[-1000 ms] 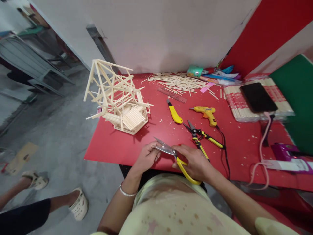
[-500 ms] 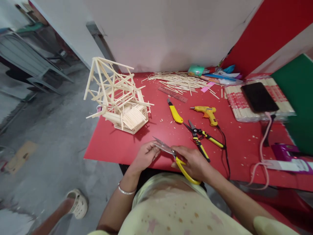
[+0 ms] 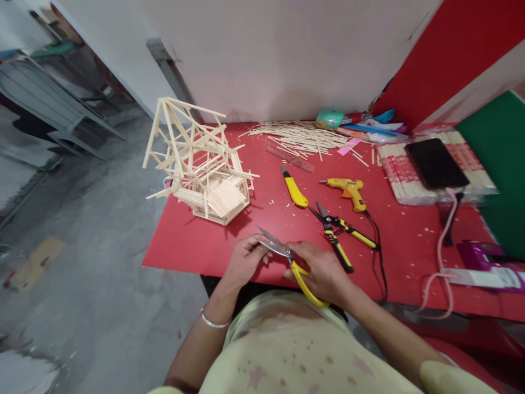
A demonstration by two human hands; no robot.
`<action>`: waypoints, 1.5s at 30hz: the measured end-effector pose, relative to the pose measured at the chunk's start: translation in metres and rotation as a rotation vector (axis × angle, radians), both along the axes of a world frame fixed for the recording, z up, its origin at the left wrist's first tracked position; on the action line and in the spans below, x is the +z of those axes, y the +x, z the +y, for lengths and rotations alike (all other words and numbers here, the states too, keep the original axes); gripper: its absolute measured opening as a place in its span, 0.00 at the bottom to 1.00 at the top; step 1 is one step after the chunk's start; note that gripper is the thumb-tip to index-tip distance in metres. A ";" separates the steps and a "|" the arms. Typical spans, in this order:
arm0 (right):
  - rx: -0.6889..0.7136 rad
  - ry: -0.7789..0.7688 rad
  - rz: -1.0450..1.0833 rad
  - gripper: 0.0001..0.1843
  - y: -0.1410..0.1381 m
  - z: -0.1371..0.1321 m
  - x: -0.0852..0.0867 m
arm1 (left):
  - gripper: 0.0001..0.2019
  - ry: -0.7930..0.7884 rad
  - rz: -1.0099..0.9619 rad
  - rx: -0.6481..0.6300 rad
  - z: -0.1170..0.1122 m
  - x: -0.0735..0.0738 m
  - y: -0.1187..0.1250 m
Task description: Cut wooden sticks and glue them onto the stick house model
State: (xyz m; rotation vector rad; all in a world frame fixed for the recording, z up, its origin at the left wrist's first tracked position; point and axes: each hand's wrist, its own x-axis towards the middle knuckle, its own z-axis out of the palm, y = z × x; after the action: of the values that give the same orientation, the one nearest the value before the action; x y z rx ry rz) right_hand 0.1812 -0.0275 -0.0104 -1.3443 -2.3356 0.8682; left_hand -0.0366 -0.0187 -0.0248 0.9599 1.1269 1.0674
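My right hand (image 3: 322, 269) is closed round the yellow handles of a pair of scissors (image 3: 275, 246), whose blades stand slightly apart and point to the left. Close against the blades, my left hand (image 3: 247, 260) has its fingers pinched together. What they hold, if anything, is too small and hidden to make out. Ahead and to the left on the red table stands a model house frame (image 3: 227, 200) built from thin wooden sticks, untouched by either hand.
On the red table (image 3: 180, 249) lie a yellow utility knife (image 3: 296, 191), a glue gun (image 3: 346, 190), black-and-yellow snips (image 3: 334, 227), a ruler (image 3: 291, 158) and loose sticks (image 3: 303, 137). A phone (image 3: 437, 162) rests on packed sticks (image 3: 394, 175), its pink cable (image 3: 443, 246) trailing forward.
The scissor blades have parted a little more and the scissors have shifted slightly left. A foot in a white clog on the floor at lower left has gone from view.
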 end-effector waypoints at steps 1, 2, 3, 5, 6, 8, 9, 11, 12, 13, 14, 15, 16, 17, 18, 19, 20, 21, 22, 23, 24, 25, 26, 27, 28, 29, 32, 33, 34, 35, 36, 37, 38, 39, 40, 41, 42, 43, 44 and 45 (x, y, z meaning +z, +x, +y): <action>-0.005 0.009 0.000 0.28 0.000 0.000 -0.001 | 0.14 0.000 0.002 0.012 0.000 0.000 0.000; -0.012 0.019 0.005 0.27 0.000 -0.001 -0.002 | 0.13 0.001 0.013 0.020 0.000 0.001 -0.001; -0.017 0.020 0.017 0.27 -0.001 -0.001 -0.003 | 0.13 0.005 0.029 0.022 0.000 0.002 -0.001; -0.012 -0.002 0.053 0.24 -0.001 -0.002 -0.004 | 0.13 0.017 0.065 0.010 -0.001 0.004 -0.002; -0.006 -0.017 0.068 0.22 -0.001 -0.002 -0.004 | 0.12 0.023 0.073 0.002 -0.001 0.004 -0.002; -0.003 -0.025 0.072 0.23 -0.001 -0.002 -0.004 | 0.11 0.038 0.060 0.004 -0.001 0.005 -0.002; -0.008 -0.017 0.060 0.24 -0.001 -0.002 -0.003 | 0.10 0.045 0.047 0.009 -0.001 0.004 -0.002; -0.017 0.004 0.034 0.26 -0.002 -0.002 -0.002 | 0.09 0.060 0.027 0.028 0.000 0.004 -0.001; -0.017 0.010 0.026 0.26 -0.002 -0.001 -0.001 | 0.09 0.064 0.025 0.039 0.000 0.004 -0.001; -0.015 0.011 0.021 0.26 -0.002 -0.001 0.000 | 0.10 0.067 0.027 0.051 0.000 0.004 0.000; -0.013 0.014 0.019 0.26 -0.002 -0.001 0.000 | 0.10 0.070 0.031 0.066 0.000 0.004 0.000; -0.013 0.019 0.022 0.26 -0.002 -0.001 0.000 | 0.10 0.071 0.041 0.072 0.001 0.005 0.000; -0.014 0.022 0.027 0.25 -0.002 -0.001 0.000 | 0.10 0.072 0.056 0.071 0.001 0.006 0.000; -0.015 0.020 0.036 0.24 -0.002 -0.002 -0.001 | 0.09 0.072 0.075 0.061 0.000 0.007 0.000; -0.014 0.012 0.048 0.23 -0.002 -0.003 -0.002 | 0.09 0.071 0.094 0.046 0.000 0.008 0.000; -0.014 0.001 0.055 0.22 -0.002 -0.003 -0.004 | 0.09 0.070 0.110 0.032 0.000 0.009 0.000; -0.027 -0.003 0.049 0.21 -0.003 -0.003 -0.006 | 0.09 0.070 0.123 0.029 0.000 0.009 0.001; -0.062 0.006 0.019 0.21 -0.003 -0.003 -0.008 | 0.08 0.080 0.132 0.042 0.000 0.009 0.001; -0.122 0.032 -0.040 0.22 -0.003 -0.001 -0.010 | 0.07 0.098 0.139 0.069 0.000 0.009 0.001; -0.198 0.074 -0.125 0.24 -0.002 0.001 -0.013 | 0.06 0.121 0.151 0.101 0.000 0.008 0.000; -0.278 0.123 -0.227 0.25 -0.002 0.004 -0.016 | 0.06 0.146 0.164 0.138 0.001 0.007 0.000; -0.346 0.172 -0.331 0.27 0.000 0.007 -0.019 | 0.06 0.165 0.172 0.174 0.001 0.006 -0.001; -0.389 0.212 -0.424 0.28 0.001 0.010 -0.021 | 0.06 0.172 0.164 0.206 0.001 0.005 -0.002; -0.408 0.241 -0.495 0.27 0.003 0.012 -0.024 | 0.06 0.163 0.134 0.233 0.001 0.003 -0.003; -0.404 0.258 -0.543 0.27 0.005 0.014 -0.025 | 0.07 0.138 0.086 0.256 0.000 0.002 -0.004; -0.387 0.270 -0.571 0.26 0.006 0.015 -0.026 | 0.07 0.113 0.029 0.274 0.000 0.002 -0.005; -0.330 0.324 -0.582 0.23 0.005 0.015 -0.020 | 0.08 0.112 -0.047 0.283 -0.004 0.007 -0.009; -0.313 0.359 -0.555 0.20 0.003 0.015 -0.015 | 0.08 0.148 -0.008 0.272 -0.005 0.010 -0.010; -0.298 0.401 -0.499 0.17 -0.002 0.015 -0.009 | 0.07 0.199 0.059 0.257 -0.006 0.015 -0.012; -0.279 0.443 -0.404 0.15 -0.008 0.015 -0.002 | 0.07 0.262 0.149 0.238 -0.008 0.019 -0.014; -0.248 0.475 -0.271 0.14 -0.015 0.017 0.006 | 0.07 0.333 0.251 0.218 -0.009 0.024 -0.017; -0.204 0.491 -0.114 0.14 -0.024 0.019 0.014 | 0.07 0.412 0.350 0.194 -0.011 0.028 -0.020; -0.152 0.492 0.041 0.14 -0.034 0.022 0.022 | 0.08 0.492 0.436 0.172 -0.012 0.032 -0.024; -0.094 0.481 0.173 0.15 -0.044 0.025 0.028 | 0.09 0.562 0.510 0.159 -0.014 0.035 -0.029; -0.031 0.464 0.269 0.14 -0.054 0.029 0.034 | 0.09 0.620 0.571 0.161 -0.015 0.037 -0.033; 0.021 0.449 0.326 0.12 -0.063 0.032 0.039 | 0.10 0.662 0.623 0.179 -0.017 0.039 -0.039; 0.060 0.439 0.353 0.11 -0.071 0.035 0.043 | 0.10 0.691 0.668 0.209 -0.018 0.040 -0.044; 0.088 0.434 0.364 0.10 -0.078 0.037 0.046 | 0.11 0.710 0.706 0.241 -0.020 0.041 -0.050; 0.109 0.429 0.369 0.09 -0.083 0.039 0.048 | 0.11 0.723 0.732 0.265 -0.021 0.042 -0.055; 0.127 0.426 0.374 0.08 -0.087 0.040 0.049 | 0.11 0.733 0.744 0.274 -0.023 0.044 -0.059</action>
State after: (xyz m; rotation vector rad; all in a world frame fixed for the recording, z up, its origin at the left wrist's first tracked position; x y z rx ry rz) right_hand 0.0937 0.0127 0.0389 -0.7928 -2.1607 0.5499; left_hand -0.0960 -0.0413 0.0193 1.9308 1.5208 1.4388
